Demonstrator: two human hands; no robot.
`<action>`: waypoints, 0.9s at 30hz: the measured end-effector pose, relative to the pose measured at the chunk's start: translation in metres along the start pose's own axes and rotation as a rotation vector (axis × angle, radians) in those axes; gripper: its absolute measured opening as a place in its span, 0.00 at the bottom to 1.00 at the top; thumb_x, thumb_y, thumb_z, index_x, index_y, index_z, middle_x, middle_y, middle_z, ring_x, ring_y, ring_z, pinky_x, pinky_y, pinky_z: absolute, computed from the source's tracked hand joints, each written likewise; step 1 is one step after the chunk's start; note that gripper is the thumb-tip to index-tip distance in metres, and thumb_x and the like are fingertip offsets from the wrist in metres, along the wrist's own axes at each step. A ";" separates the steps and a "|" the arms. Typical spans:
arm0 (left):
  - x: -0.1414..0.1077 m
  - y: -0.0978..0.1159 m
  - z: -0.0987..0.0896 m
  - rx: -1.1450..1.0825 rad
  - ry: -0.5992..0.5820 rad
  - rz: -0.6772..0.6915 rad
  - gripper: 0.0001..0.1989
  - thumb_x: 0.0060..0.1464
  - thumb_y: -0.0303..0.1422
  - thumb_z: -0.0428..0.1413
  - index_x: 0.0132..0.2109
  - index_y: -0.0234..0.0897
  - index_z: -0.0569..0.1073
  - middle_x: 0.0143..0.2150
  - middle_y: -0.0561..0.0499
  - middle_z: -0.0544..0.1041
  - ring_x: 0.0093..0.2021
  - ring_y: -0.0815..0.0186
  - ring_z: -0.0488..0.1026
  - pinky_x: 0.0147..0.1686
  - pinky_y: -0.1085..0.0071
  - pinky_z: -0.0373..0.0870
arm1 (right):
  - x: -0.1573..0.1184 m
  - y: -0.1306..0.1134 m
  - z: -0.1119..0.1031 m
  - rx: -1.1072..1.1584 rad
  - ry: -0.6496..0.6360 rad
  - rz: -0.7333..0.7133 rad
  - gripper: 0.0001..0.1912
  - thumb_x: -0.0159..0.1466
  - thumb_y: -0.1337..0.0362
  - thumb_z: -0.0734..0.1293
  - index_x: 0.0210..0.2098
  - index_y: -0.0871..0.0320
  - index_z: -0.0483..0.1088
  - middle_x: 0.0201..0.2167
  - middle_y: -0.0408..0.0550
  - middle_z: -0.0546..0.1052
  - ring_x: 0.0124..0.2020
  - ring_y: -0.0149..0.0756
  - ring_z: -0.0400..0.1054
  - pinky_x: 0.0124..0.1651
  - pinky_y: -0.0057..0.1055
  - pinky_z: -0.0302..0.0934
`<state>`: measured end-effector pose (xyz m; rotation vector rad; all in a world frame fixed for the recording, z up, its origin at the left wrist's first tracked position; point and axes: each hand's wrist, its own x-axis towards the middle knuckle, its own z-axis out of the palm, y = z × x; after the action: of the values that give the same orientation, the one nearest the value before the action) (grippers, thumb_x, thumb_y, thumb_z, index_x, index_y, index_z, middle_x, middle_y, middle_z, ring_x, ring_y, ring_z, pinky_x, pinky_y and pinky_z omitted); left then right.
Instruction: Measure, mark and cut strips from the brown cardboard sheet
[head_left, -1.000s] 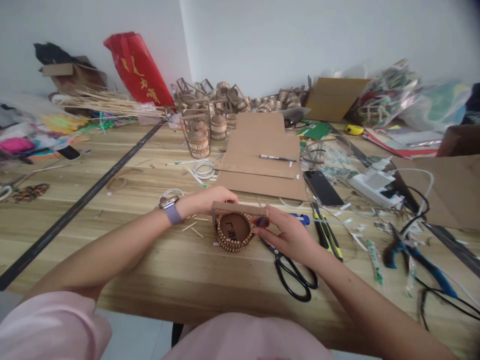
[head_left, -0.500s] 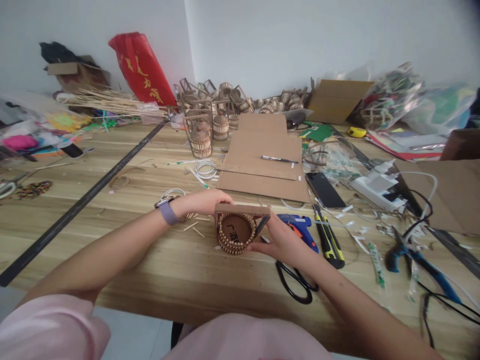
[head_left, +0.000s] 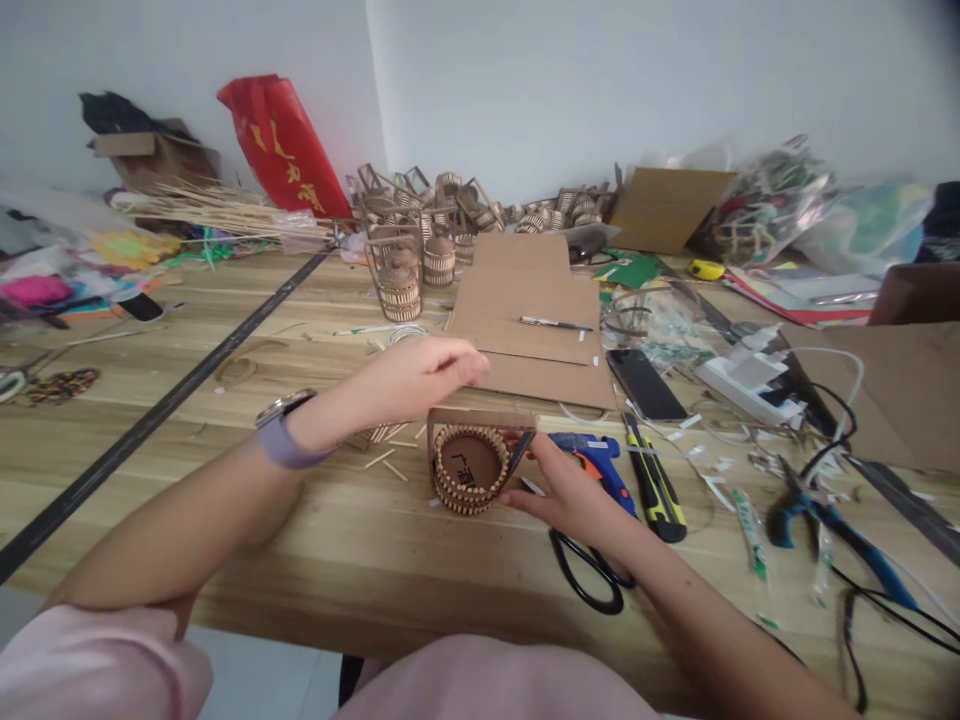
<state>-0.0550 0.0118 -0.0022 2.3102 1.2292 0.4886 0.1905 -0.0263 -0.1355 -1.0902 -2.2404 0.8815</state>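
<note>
A small round basket [head_left: 455, 497] of short sticks, with brown board inside bearing dark characters, stands on the table before me. A flat brown handle frame [head_left: 480, 416] runs along its far side. My right hand [head_left: 559, 485] is closed on the basket's right side, thumb at the near rim and fingers behind the frame. Above and beyond the basket hovers my left hand [head_left: 431, 372], apart from it. Its fingers are bunched and blurred, so their grip is unclear. Short loose sticks [head_left: 390, 460] lie left of the basket.
Right of the basket lie a blue glue gun [head_left: 592, 450], scissors [head_left: 589, 575], a yellow-black utility knife [head_left: 656, 480], a phone [head_left: 646, 384] and pliers [head_left: 832, 520]. Cardboard [head_left: 525, 290] with a pen lies ahead. Finished lidded baskets [head_left: 400, 285] stand behind.
My left hand has let go of the basket's far side and risen up and away from it. My right hand still holds the basket, which has hardly moved.
</note>
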 end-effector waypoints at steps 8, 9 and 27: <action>-0.018 0.037 0.026 0.329 -0.071 0.099 0.10 0.66 0.37 0.52 0.43 0.37 0.75 0.39 0.50 0.79 0.39 0.61 0.75 0.35 0.70 0.63 | -0.004 -0.003 -0.012 0.021 0.041 -0.047 0.31 0.62 0.59 0.69 0.62 0.54 0.58 0.53 0.55 0.72 0.52 0.43 0.69 0.55 0.46 0.65; -0.018 0.036 0.024 0.309 -0.071 0.093 0.10 0.66 0.36 0.51 0.43 0.38 0.75 0.38 0.50 0.80 0.38 0.62 0.75 0.35 0.70 0.62 | -0.004 -0.001 -0.016 0.042 0.040 -0.055 0.31 0.63 0.58 0.69 0.62 0.54 0.58 0.54 0.56 0.72 0.53 0.43 0.70 0.54 0.46 0.66; -0.092 0.029 -0.024 0.171 -0.123 -0.115 0.09 0.63 0.37 0.51 0.39 0.43 0.76 0.34 0.55 0.79 0.34 0.65 0.75 0.33 0.72 0.62 | 0.227 -0.008 0.031 -0.626 -0.182 -0.108 0.16 0.68 0.58 0.66 0.52 0.59 0.70 0.52 0.52 0.74 0.51 0.42 0.70 0.53 0.47 0.66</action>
<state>-0.0965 -0.0737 0.0261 2.3529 1.3807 0.2045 0.0389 0.1450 -0.1170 -1.1589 -2.7935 0.2308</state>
